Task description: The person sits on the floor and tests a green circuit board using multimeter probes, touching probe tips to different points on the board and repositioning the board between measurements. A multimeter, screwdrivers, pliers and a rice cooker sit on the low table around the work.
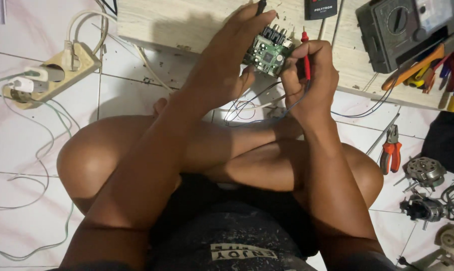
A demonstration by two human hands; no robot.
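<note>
From the head camera, the left hand (pixel 227 60) pinches a small green circuit board (pixel 268 51) above the pale wooden board (pixel 186 22), a black probe (pixel 260 6) under its fingers. The right hand (pixel 309 80) grips a red probe (pixel 305 55) beside it.

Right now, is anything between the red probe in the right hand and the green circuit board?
Nothing visible. The right hand holds the red probe right beside the green circuit board, which the left hand holds up.
</note>
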